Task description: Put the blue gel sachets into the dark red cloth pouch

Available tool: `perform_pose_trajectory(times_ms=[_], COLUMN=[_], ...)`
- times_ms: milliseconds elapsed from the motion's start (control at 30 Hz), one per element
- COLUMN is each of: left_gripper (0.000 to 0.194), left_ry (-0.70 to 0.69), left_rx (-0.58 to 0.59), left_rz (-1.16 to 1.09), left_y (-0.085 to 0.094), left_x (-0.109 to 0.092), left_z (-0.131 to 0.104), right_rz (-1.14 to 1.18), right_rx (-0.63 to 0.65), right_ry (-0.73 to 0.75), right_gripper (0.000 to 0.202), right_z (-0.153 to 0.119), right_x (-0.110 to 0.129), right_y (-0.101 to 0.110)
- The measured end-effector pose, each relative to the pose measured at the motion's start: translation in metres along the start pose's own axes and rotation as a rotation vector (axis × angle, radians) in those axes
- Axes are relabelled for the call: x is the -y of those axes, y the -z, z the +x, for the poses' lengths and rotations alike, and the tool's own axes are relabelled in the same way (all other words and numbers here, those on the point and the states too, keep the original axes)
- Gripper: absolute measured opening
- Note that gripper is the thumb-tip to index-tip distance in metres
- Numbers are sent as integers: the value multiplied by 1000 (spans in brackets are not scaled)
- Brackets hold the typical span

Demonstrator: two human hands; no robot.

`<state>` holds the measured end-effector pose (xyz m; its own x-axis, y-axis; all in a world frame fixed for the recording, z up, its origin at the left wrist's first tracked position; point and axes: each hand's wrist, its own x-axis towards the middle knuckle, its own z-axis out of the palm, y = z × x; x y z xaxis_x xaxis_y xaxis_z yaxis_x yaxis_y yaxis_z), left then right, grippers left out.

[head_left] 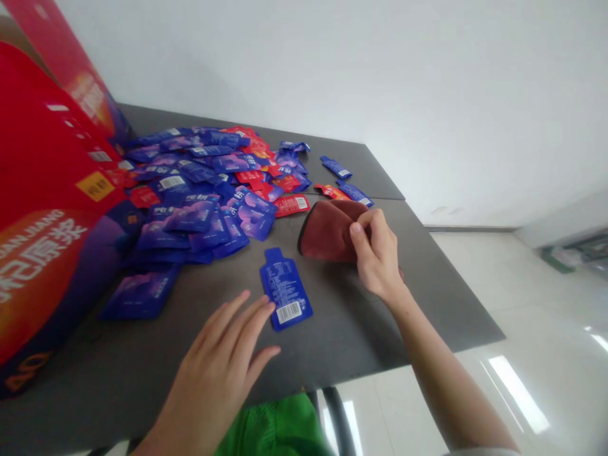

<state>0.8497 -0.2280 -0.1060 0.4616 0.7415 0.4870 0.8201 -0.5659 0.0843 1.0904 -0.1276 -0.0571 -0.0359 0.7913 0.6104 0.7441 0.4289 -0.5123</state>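
Note:
My right hand (379, 253) is closed on a brown cloth (327, 233) with a dark edge, holding it bunched above the grey table. Below and left of the cloth, a single blue sachet (286, 288) lies flat, its printed side with a barcode facing up. My left hand (230, 351) has its fingers stretched out and holds nothing. Its fingertips reach the left edge of that sachet; whether they touch it I cannot tell. Beyond the cloth lie a red sachet (292, 204) and a few blue ones (355, 194).
A large pile of blue sachets (190, 221) mixed with red ones covers the table's left and back. At far left stands a big red printed box (42, 209). A white wall (380, 82) rises behind the grey table (351, 342), whose right edge borders a shiny floor.

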Motion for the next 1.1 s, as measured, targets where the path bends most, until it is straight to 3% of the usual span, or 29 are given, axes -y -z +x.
perform_pose_trajectory(times_ms=[67,167,233,300,467,567,633,733,833,900,1000,1033,1100], left_gripper=[47,23,28,39,41,44,48,46,41,41,39,34,24], left_ry=[-110,-214,-288,-313,-348,-402,-384,-334,-241,-225,-216,-149,128], left_rx=[99,221,281,301,122,103,140,190,299,312,158,109,52], left_rz=[70,169,222,253,190,136,119,131,117,75,-114,-204,-374], left_y=[-6,-16,-19,-19,-16,-16,-16,-16,-15,-15,-10,-5,8], left_x=[2,-2,-5,-6,-5,-5,-8,-16,-23,-23,-15,-10,3], left_z=[18,33,31,26,18,17,15,13,14,17,23,26,36], right_rz=[45,15,-45,-104,-325,-419,-372,-223,-213,-275,-377,-381,-325], right_rx=[81,432,611,672,717,659,558,474,649,713,682,642,509], right_ry=[73,284,389,426,429,270,201,273,495,511,355,282,117], right_gripper=[14,13,15,20,23,26,26,28,19,16,20,21,20], right_z=[-5,-17,-27,-33,-10,22,30,9,-29,-43,-35,-28,-16], right_x=[23,47,51,45,7,-8,-3,23,43,39,11,0,-20], right_y=[7,-3,-21,-43,-78,-77,-64,-40,-33,-40,-56,-59,-57])
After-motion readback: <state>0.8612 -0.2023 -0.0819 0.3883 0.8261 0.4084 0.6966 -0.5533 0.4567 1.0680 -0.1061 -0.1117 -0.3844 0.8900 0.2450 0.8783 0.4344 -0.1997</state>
